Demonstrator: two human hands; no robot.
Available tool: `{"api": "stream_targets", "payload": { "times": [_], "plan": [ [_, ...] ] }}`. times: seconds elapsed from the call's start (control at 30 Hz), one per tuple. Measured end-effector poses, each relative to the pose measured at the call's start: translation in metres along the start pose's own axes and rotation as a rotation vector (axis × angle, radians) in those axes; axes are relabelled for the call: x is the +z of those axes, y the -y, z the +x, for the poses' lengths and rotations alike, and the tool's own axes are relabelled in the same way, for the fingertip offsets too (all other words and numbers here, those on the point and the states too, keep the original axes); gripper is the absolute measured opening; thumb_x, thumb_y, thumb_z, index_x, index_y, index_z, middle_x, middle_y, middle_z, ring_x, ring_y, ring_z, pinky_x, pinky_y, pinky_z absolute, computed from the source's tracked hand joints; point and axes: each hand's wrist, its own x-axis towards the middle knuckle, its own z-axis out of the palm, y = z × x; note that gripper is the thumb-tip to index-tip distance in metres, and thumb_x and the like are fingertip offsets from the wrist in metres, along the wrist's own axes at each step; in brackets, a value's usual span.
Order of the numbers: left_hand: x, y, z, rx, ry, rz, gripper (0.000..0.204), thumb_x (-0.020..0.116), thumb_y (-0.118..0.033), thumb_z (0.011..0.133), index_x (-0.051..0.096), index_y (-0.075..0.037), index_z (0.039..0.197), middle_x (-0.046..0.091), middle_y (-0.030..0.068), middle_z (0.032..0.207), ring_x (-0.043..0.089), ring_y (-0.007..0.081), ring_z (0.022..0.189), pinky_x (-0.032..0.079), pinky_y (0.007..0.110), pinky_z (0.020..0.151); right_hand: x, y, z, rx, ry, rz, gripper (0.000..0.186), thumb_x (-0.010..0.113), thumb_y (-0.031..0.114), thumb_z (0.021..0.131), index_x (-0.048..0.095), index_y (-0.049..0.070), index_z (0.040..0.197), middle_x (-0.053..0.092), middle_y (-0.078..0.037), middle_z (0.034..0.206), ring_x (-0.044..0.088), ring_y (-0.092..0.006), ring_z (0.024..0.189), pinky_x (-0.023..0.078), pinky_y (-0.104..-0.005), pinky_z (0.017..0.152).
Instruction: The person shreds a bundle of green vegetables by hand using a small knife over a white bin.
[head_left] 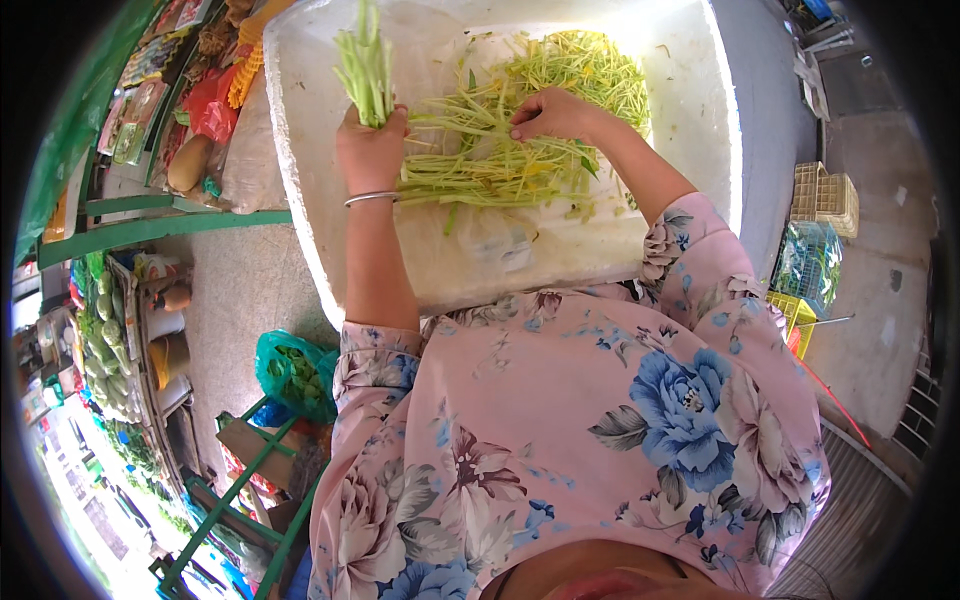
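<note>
A white foam box (300, 120) lies in front of me, holding a loose spread of pale green stems (480, 180) with some yellow bits and leaves. My left hand (365, 150), with a silver bangle on the wrist, grips an upright bunch of trimmed green stems (362, 60) over the box's left side. My right hand (550, 115) pinches a stem within the pile at the middle of the box, its fingertips among the other stems.
At the left are a green-framed display (150, 220) with assorted produce and packages, and a teal bag of leafy greens (295, 375). Plastic crates (820, 200) stand on the concrete floor (865, 360) at the right, with a red pole nearby.
</note>
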Motion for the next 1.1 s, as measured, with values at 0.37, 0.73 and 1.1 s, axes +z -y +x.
{"api": "stream_targets", "payload": {
  "times": [0.37,0.73,1.1],
  "plan": [
    [0.013,0.002,-0.014,0.395,0.534,0.557,0.034,0.064,-0.010,0.071,0.058,-0.006,0.104,0.062,0.0163,0.095,0.057,0.0326,0.093,0.046,0.040,0.079,0.029,0.005,-0.006,0.083,0.166,0.497,0.023,0.069,0.017,0.076,0.063,0.004,0.094,0.063,-0.001,0.076,0.051,-0.0045,0.059,0.039,-0.0191,0.047],
    [0.000,-0.002,-0.007,0.173,0.410,0.657,0.030,0.066,-0.012,0.069,0.058,-0.004,0.097,0.063,0.0171,0.082,0.060,0.0339,0.076,0.048,0.040,0.068,0.019,-0.018,-0.002,0.257,0.449,0.691,0.048,0.049,0.046,0.089,0.059,0.001,0.104,0.063,-0.008,0.083,0.045,-0.0052,0.052,0.032,-0.0176,0.035],
    [0.000,-0.019,-0.011,-0.436,0.347,-0.521,0.020,0.060,-0.002,0.082,0.056,0.002,0.101,0.064,0.0143,0.091,0.064,0.0236,0.076,0.053,0.034,0.066,0.011,0.017,-0.022,0.002,-0.115,0.296,0.041,0.049,0.040,0.091,0.058,0.009,0.116,0.054,0.002,0.072,0.040,-0.0047,0.054,0.032,-0.0181,0.047]
  ]
}}
